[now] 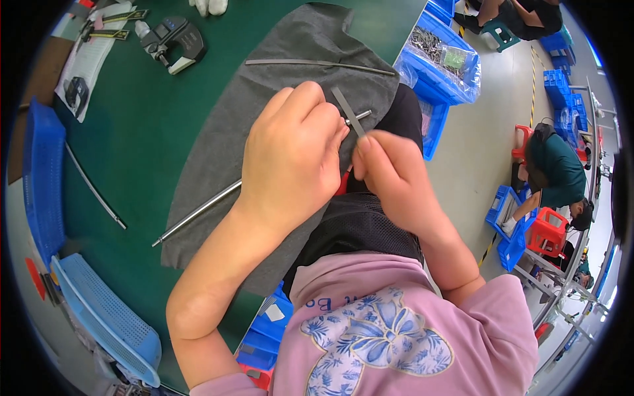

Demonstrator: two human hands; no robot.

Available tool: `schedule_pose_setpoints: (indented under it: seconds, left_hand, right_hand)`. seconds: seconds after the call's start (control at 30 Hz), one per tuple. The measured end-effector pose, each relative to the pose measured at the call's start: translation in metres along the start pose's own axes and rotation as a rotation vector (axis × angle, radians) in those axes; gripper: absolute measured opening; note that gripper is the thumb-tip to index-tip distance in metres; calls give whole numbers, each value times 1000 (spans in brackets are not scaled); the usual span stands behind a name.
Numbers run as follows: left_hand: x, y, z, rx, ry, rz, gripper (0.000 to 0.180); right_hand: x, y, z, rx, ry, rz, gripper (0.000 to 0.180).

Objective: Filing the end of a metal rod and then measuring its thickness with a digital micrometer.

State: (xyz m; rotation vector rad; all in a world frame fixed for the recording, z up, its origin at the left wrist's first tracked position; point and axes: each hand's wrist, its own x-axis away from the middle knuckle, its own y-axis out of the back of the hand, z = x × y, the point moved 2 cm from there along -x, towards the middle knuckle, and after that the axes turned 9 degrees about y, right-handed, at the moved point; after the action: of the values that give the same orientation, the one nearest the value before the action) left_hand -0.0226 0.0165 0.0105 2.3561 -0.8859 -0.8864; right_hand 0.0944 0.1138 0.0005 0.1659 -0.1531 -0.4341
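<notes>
My left hand [294,155] is closed around a long, thin silver metal rod [201,210]. One end of the rod points down to the left over a grey cloth [205,158], and the other end sticks out between my two hands. Pinched between the thumb and fingers of my right hand [393,175] is a flat grey file [345,105], crossing the rod near its right end. Whether file and rod touch is hard to see. A second slim file [320,64] lies on the cloth beyond my hands.
The cloth covers part of a green table [139,132]. A micrometer [173,43] and a curved thin tube [96,188] lie on the left side. Blue baskets [109,313] line the left edge; a blue bin of metal parts [446,59] stands right. A person [555,171] bends over bins farther right.
</notes>
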Motion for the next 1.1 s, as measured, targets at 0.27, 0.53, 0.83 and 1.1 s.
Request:
schedule_pose_setpoints:
  seconds: [0.27,0.53,0.83,1.1]
  left_hand:
    - [1,-1,-2,62,123,-3,17]
    - [4,1,2,-63,3,81,25]
    - [6,0,1,79,163,11,12]
    - [8,-3,3,5,79,-41,11]
  right_hand:
    - [-4,4,-5,-46,-54,30,36]
    - [22,10,4,223,58,-47,11]
    - [37,6,-8,740,620,-111,49]
    - [38,4,11,860,552,-70,53]
